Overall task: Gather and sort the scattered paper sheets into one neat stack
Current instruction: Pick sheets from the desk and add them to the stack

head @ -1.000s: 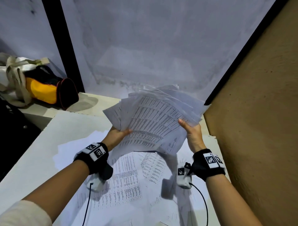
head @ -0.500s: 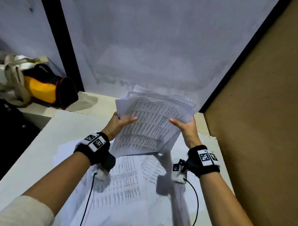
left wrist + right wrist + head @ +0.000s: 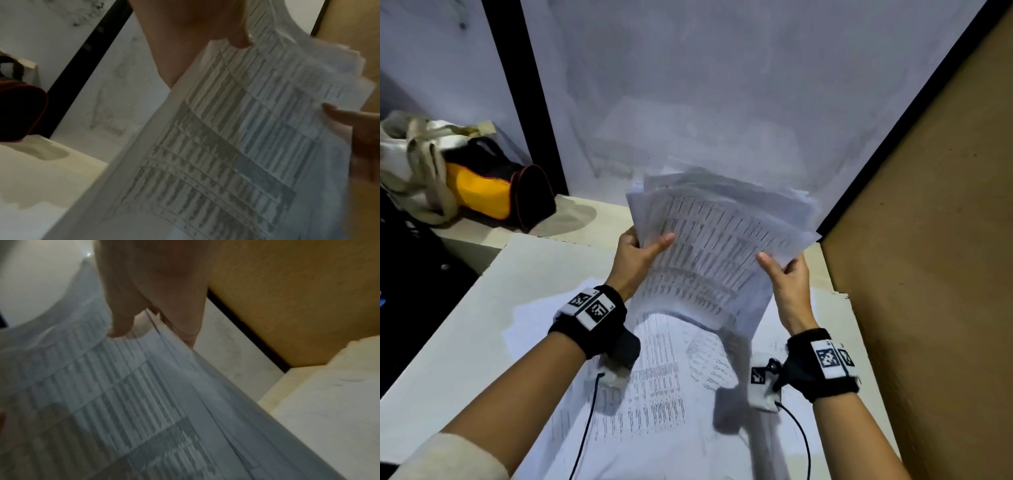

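Above the table, left hand and right hand each pinch opposite edges of the paper stack, thumbs on top.

A pale grey wall with a black vertical strip backs the white counter. A brown board stands right; a yellow-black bag sits far left
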Demonstrator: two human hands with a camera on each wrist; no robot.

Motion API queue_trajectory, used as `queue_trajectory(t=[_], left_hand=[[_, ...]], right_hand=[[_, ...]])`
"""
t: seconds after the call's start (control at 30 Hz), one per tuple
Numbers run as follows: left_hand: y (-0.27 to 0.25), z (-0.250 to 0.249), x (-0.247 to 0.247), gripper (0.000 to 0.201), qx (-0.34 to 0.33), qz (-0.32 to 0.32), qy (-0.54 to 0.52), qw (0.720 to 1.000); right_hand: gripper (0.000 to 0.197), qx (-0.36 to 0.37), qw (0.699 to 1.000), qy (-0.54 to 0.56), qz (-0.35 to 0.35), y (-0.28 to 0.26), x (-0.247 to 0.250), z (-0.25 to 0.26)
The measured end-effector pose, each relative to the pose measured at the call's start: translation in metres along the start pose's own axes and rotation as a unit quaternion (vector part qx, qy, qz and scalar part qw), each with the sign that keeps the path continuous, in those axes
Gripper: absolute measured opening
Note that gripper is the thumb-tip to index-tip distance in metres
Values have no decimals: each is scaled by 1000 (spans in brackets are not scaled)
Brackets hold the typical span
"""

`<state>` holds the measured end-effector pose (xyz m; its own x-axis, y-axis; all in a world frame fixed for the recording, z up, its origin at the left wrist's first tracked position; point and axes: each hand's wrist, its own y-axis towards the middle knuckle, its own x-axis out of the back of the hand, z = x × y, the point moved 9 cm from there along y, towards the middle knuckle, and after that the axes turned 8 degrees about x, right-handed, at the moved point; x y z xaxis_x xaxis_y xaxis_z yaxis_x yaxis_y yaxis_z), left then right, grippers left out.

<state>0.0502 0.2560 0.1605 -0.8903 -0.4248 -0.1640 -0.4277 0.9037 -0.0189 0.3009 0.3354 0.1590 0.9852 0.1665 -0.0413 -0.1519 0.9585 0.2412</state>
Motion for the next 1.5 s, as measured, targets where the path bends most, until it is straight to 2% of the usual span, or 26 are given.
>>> queue_trajectory(t=[0.1, 0.13, 0.17, 0.3, 0.37, 0.47, 0.53, 0.6, 0.67, 0.7, 0.73, 0.8, 0.87, 1.07, 1.2, 1.33, 1.4, 1.5], left_hand=[[-4, 17, -3, 66, 33, 38, 17, 999], [-6, 24, -5, 76, 47, 43, 24, 998], [-7, 29, -5, 77, 57, 40, 24, 997], [-6, 31, 1, 52, 62, 3, 25, 998], [-3, 34, 3, 44, 68, 10, 50, 996], [-2, 39, 3, 24, 93, 39, 128, 987], [-5, 34, 2, 17, 81, 40, 159, 983], [-9, 17, 5, 18, 41, 8, 140, 989], [-12, -2, 4, 18, -5, -11, 92, 996], [-14, -6, 3, 21, -16, -11, 72, 997], [-15, -7, 0, 26, -23, -8, 59, 998], [-17, 0, -4, 37, -18, 3, 54, 998], [-18, 12, -7, 43, -6, 18, 77, 997], [-23, 32, -6, 52, 27, 47, 145, 988], [-25, 46, -11, 66, 83, 78, 171, 979], [-29, 59, -20, 65, 121, 122, 184, 968], [-29, 63, -21, 60, 122, 114, 196, 966], [-27, 58, -26, 52, 71, 93, 231, 966]], right_hand=[[28, -17, 1000, 8, 10, -6, 3, -5], [29, -17, 1000, 6, 9, -6, 3, -3], [33, -13, 1000, 8, 9, -6, 1, 2], [60, 49, 998, 40, 4, 1, 2, 30], [62, 16, 999, 33, 25, 4, 0, 19], [37, -81, 994, -55, 54, -1, -3, -16], [31, -83, 994, -65, 28, 0, 0, -19], [26, -29, 999, -40, -1, 5, 1, 4], [8, 26, 999, -29, -9, 7, 3, 28], [7, 40, 999, -17, -7, 3, 2, 34], [17, 44, 999, -5, -3, -2, 3, 34], [50, 21, 1000, 10, 10, -12, 4, 18], [63, -25, 1000, -1, 14, -23, 9, -7], [41, -92, 994, -53, 28, -27, 23, -41], [47, -82, 996, -18, 25, -22, 19, -37], [53, -69, 998, 2, 1, -20, 18, -29], [51, -57, 998, -2, -3, -18, 19, -26], [37, -44, 999, -18, -19, -15, 15, -22]])
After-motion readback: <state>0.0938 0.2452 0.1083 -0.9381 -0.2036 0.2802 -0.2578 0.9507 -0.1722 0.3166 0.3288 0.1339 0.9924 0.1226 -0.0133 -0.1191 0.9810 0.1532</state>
